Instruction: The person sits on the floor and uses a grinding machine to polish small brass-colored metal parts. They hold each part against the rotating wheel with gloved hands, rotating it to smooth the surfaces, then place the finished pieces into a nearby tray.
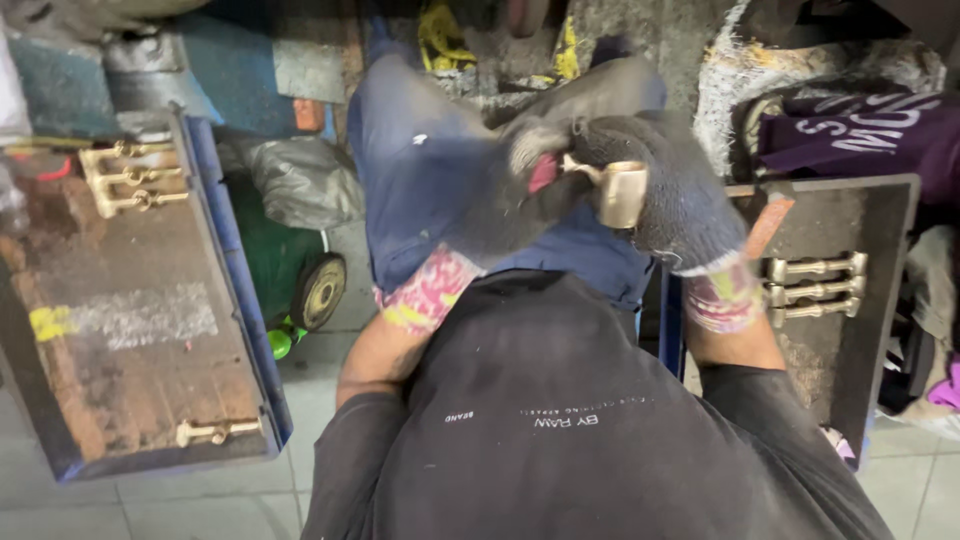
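Both my hands wear dark grey knitted gloves with pink and yellow cuffs. My right hand grips a brass fitting in front of my chest. My left hand meets it from the left, with its fingers closed on the same brass piece. Part of the fitting is hidden inside the gloves. My lap in blue trousers lies below the hands.
A blue tray at the left has a rusty floor and holds several brass fittings at its far end and one at its near end. A dark tray at the right holds three brass fittings. A small wheel stands by the blue tray.
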